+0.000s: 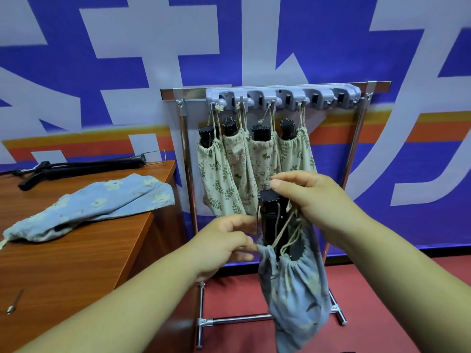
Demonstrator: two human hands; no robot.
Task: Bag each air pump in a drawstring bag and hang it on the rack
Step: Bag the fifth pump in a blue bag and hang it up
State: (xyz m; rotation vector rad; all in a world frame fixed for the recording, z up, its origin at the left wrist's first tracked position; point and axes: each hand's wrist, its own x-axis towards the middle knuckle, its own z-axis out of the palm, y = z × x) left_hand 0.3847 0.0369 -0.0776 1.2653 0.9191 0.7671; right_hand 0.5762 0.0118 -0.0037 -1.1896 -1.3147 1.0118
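Note:
A black air pump stands in a blue-grey drawstring bag held in front of the rack, its top sticking out. My left hand pinches the bag's rim at the left. My right hand holds the pump's top and the beige drawstrings. On the grey hook bar of the rack hang several beige patterned bags, each with a black pump end showing. Its rightmost hook is bare. Another blue floral bag lies on the wooden table. A bare black pump lies at the table's back.
The rack stands on chrome legs on a red floor, right of the table's edge. A blue banner wall is close behind. A small metal needle lies near the table's front left.

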